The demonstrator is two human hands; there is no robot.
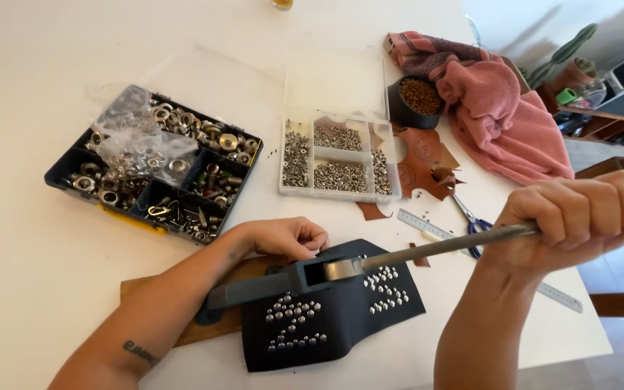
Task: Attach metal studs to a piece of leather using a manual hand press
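Note:
A black leather piece studded with rows of small silver rivets lies on a wooden board near the table's front edge. Over it stands a grey hand press with a long metal lever. My right hand is clenched around the far end of the lever, raised at the right. Curled loosely, my left hand rests on the leather just behind the press head.
On the white table stand a black compartment box of eyelets and rings with a plastic bag, a clear box of small silver rivets, a black cup, brown leather scraps, pink cloth, ruler and scissors.

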